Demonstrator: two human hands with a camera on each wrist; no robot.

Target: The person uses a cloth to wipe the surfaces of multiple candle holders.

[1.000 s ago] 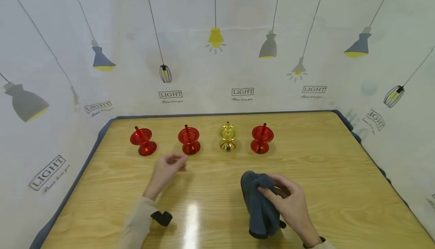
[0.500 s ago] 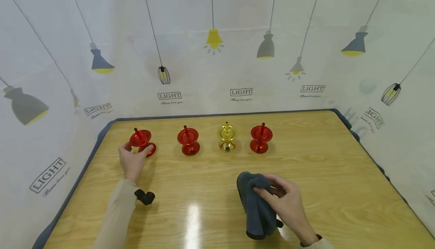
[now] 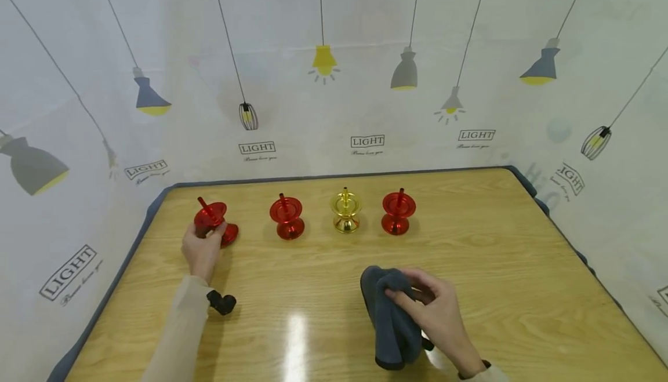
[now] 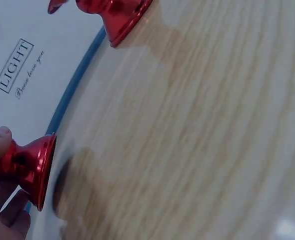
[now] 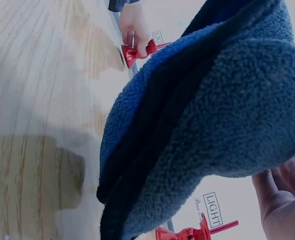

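My left hand [image 3: 200, 256] grips the leftmost red candle holder [image 3: 213, 214] below its dish, thumb and fingers round the stem. This holder leans to the left, and in the left wrist view its flared base [image 4: 39, 167] appears slightly raised from the tabletop. My right hand [image 3: 442, 315] pinches a folded blue-grey cloth [image 3: 390, 318] above the front of the table; the cloth's dark hem hangs down. Fluffy cloth [image 5: 212, 105] fills much of the right wrist view, hiding part of the scene.
Along the back of the wooden table [image 3: 485, 254] stand a second red candle holder [image 3: 289, 228], a gold one [image 3: 347, 224] and a third red one [image 3: 396, 224], all upright. A white curtain [image 3: 287, 69] printed with lamps encloses the back and sides.
My left hand has moved left to the leftmost red candle holder, taken hold of it and tilted it. My right hand keeps holding the cloth, nearly in place.
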